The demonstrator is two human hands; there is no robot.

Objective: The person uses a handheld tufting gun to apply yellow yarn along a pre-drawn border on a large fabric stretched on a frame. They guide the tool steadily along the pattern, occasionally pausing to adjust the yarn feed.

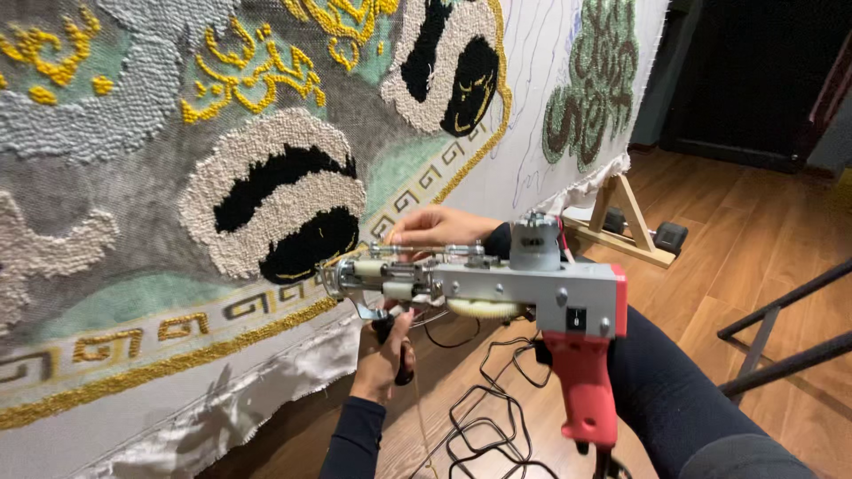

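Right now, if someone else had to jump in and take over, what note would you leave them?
Left hand: grip closed around the black front handle under the tufting gun.
Right hand: fingers pinched at the top of the gun's front, close to the cloth; what they pinch is too small to tell.
Gun: grey body, red rear handle, needle end close to the tufted rug, near the gold border. Its black cord lies looped on the wood floor.
Done: cream, black, grey, green and gold patches are tufted.
Left: bare white cloth with drawn lines at the upper right.
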